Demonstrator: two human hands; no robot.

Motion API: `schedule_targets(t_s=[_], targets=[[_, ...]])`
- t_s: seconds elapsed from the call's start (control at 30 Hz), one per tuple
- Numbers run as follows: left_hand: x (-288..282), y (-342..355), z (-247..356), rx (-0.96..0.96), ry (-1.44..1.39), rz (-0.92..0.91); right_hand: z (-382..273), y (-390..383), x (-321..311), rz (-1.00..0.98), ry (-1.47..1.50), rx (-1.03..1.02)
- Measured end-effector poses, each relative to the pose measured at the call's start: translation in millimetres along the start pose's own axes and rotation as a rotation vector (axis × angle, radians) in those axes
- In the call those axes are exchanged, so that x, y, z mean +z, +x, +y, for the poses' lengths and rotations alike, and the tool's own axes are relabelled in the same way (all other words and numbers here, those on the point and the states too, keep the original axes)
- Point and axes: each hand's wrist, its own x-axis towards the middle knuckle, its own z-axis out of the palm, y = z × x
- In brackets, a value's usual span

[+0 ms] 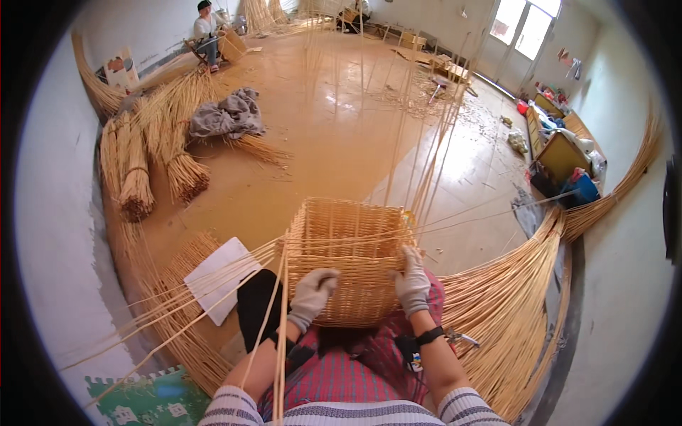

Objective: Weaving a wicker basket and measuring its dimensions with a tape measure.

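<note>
A square wicker basket (346,287) rests on my lap, its opening facing up and away from me. Long unwoven willow rods (234,273) stick out from its rim to the left, to the right and upward. My left hand (315,295), in a pale glove, lies against the near wall with its fingers curled; whatever they pinch is hidden. At the right near corner, my gloved right hand (412,282) grips the basket's edge, fingers up along the side. A red checked cloth (348,376) covers my lap beneath the basket.
Loose willow rods (497,305) fan out at my right. Tied bundles (135,177) and a grey cloth (227,113) lie at left. A white board (222,280) sits beside my left knee. Another person (207,35) sits far left. Scraps (419,99) litter the far floor.
</note>
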Motion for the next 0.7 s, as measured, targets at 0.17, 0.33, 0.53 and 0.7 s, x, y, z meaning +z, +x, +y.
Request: schedule_targets(t_s=[0.17,0.33,0.53,0.7], targets=[[-68,-16,-15,0.108,0.117,0.702,-70,-32,25,0.152,0.18,0.003],[-74,16,-40,-0.313,0.472,0.521,-159,-59,42,-0.443,0.345,-0.406],[-93,-3,-75,0.123,-0.057,0.595,-246,-45,37,-0.408,0.614,-0.83],[-98,-42,7,-0.051,0.136,0.373,-242,-42,31,-0.611,0.509,-1.124]])
